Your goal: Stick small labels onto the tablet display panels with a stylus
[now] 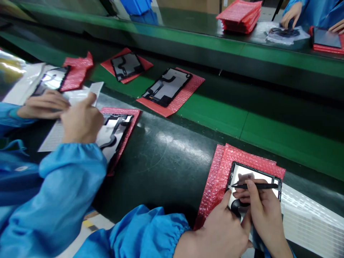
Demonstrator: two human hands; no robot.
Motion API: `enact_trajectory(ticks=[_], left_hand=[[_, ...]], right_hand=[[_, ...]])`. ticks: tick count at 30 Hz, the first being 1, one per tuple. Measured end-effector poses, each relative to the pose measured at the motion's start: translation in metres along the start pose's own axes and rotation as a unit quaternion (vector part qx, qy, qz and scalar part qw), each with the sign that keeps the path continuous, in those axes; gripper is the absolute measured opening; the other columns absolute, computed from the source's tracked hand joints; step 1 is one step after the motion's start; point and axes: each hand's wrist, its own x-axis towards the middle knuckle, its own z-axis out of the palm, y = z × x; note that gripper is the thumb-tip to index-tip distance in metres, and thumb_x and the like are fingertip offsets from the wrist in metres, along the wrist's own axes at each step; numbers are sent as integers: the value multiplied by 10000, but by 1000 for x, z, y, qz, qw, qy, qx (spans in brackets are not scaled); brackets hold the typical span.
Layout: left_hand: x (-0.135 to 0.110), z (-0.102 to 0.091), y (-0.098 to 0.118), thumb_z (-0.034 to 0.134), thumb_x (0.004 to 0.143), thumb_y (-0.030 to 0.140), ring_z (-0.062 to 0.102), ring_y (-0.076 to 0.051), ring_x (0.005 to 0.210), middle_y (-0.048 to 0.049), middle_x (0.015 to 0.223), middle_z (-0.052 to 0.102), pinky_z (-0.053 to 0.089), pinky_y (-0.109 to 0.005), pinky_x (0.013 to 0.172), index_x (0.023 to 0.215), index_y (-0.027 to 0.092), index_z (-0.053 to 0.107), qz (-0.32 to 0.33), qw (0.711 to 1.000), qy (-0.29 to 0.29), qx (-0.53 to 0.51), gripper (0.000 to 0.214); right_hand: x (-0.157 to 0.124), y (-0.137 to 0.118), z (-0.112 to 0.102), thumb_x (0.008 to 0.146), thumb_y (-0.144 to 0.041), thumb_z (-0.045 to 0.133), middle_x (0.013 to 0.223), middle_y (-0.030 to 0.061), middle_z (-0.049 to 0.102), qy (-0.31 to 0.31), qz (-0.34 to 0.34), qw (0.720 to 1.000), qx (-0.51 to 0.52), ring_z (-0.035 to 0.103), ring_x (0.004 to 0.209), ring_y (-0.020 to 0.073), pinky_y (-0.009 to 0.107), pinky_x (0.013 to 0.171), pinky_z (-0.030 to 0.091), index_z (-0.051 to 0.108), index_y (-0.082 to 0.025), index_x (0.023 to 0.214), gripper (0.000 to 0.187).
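Rightward, tool (255,186) in right hand (266,215)

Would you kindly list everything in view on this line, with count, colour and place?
belt: one, green, across the middle
belt panels: two, black, each on red wrap, centre
wrap stack: one, red, far bench
bin: one, blue, top centre
co-worker's hands: two, blue-sleeved, left, on a white sheet
far person's hand: one, top right
near panel: one, black-framed, on red bubble wrap, bottom right
tool: one, black, slim, over the near panel
left hand: one, resting on the near panel
right hand: one, pinching the tool
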Motion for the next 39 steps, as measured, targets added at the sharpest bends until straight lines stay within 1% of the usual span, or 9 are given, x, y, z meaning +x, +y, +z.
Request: enact_trajectory(ticks=[10, 15, 20, 23, 26, 30, 33, 36, 39], left_hand=[[6, -30, -17, 669, 920, 657, 769, -312, 731, -121, 770, 798, 362, -595, 1199, 1270, 77, 688, 20, 990, -127, -62, 678], [3, -32, -20, 649, 909, 711, 786, -364, 939, -180, 951, 816, 340, -585, 1219, 1350, 65, 639, 13, 993, -102, -60, 782], [7, -35, -18, 755, 843, 677, 799, -339, 901, -171, 1018, 818, 412, -553, 1190, 1453, 100, 598, -24, 989, -117, -83, 854], [9, -39, -16, 818, 829, 577, 798, -339, 927, -174, 1020, 817, 450, -563, 1164, 1551, 91, 512, -44, 986, -134, -86, 923], [9, -43, -16, 806, 854, 536, 791, -354, 966, -182, 1075, 810, 500, -580, 1109, 1556, 113, 517, -46, 987, -120, -100, 870], [13, -49, -12, 759, 909, 506, 780, -362, 959, -195, 1175, 785, 557, -563, 1002, 1451, 111, 613, -44, 990, -86, -104, 686], [26, -57, 5, 701, 963, 460, 766, -343, 913, -156, 1063, 791, 583, -513, 909, 1284, 121, 687, -35, 993, -59, -98, 467], [48, -56, 29, 631, 1012, 400, 742, -287, 928, -81, 965, 761, 574, -452, 927, 1182, 169, 694, 15, 991, -27, -134, 294], [76, -38, 49, 596, 1028, 433, 683, -297, 1182, -122, 1211, 727, 516, -450, 1068, 1301, 159, 646, 78, 987, 11, -139, 390]], right_hand=[[0, -5, 4, 963, -657, 664, 838, 91, 799, -2, -11, 1000, 15, 802, 743, 259, 342, 663, 681, 680, -190, 1101, 488], [2, -8, 8, 947, -668, 678, 819, 87, 798, 17, -11, 997, 75, 797, 683, 250, 332, 617, 676, 663, -196, 1055, 485], [-7, -12, -2, 937, -657, 696, 734, 61, 788, 24, -43, 984, 170, 774, 579, 232, 302, 516, 637, 624, -214, 987, 452], [-15, -12, -32, 981, -614, 660, 725, 54, 788, 37, -89, 977, 191, 761, 547, 206, 280, 499, 615, 599, -213, 977, 405], [-21, -5, -82, 981, -614, 658, 683, 47, 777, 91, -110, 976, 165, 747, 523, 209, 289, 488, 606, 592, -211, 968, 408], [-24, 19, -162, 956, -623, 692, 682, 47, 776, 165, -115, 973, 112, 749, 550, 222, 320, 535, 620, 612, -203, 974, 428], [-23, 42, -205, 947, -615, 715, 761, 58, 797, 177, -106, 976, 69, 779, 659, 235, 345, 642, 643, 636, -198, 998, 427], [-27, 61, -222, 941, -633, 714, 801, 74, 808, 174, -81, 981, 35, 795, 750, 264, 376, 715, 650, 646, -198, 1012, 446], [-38, 72, -223, 921, -664, 719, 799, 87, 810, 181, -64, 980, 43, 797, 747, 285, 398, 707, 654, 645, -200, 1007, 478]])
